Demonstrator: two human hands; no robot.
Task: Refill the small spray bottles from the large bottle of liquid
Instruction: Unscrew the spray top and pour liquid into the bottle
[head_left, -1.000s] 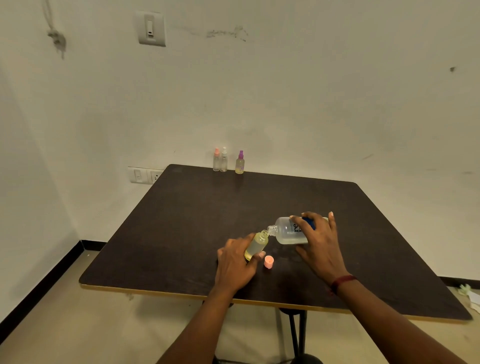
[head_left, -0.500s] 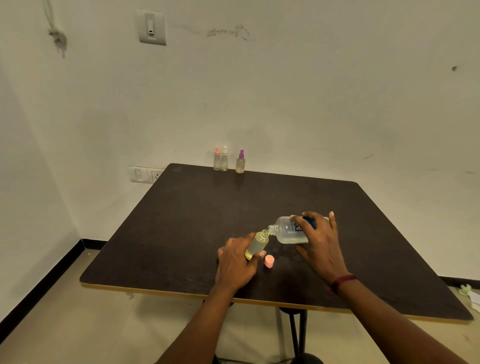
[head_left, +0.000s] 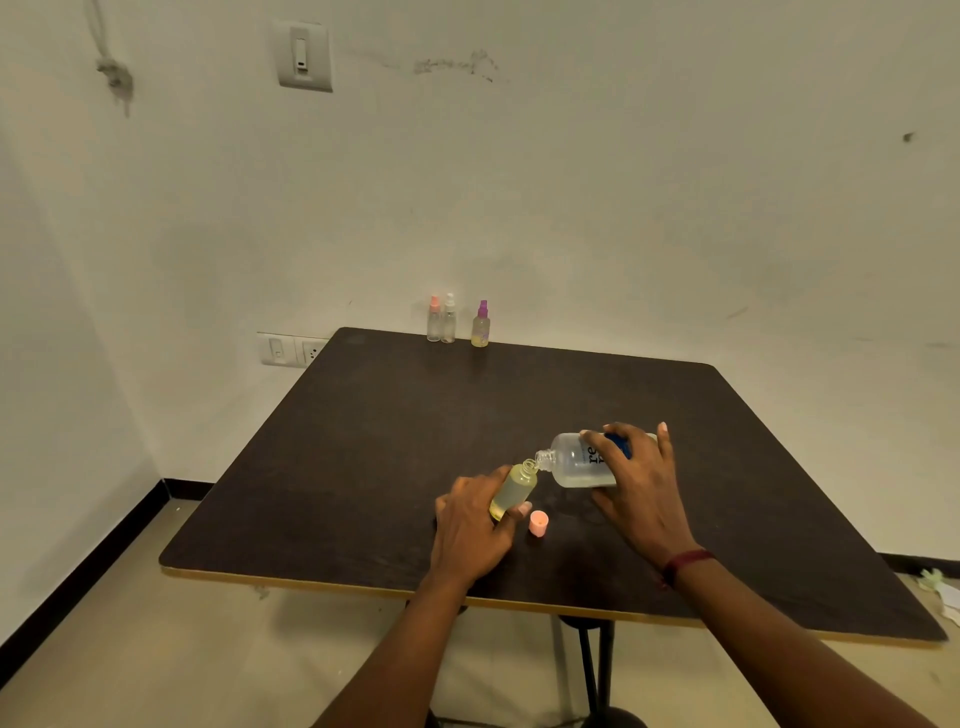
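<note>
Two bottles mouth to mouth: left hand (head_left: 470, 525) wraps the small clear spray bottle of yellowish liquid (head_left: 514, 488), tilted; right hand (head_left: 636, 483) grips the large translucent plastic bottle (head_left: 574, 462), tipped nearly flat above the dark bench (head_left: 363, 441). Risk: narrow necks — slight misalignment or overtipping spills onto the bench. Small one looks fairly full, so overflow is plausible. Loose pink cap (head_left: 538, 522) just beside could get knocked. Label reads "re" — rest hidden by the hand.
</note>
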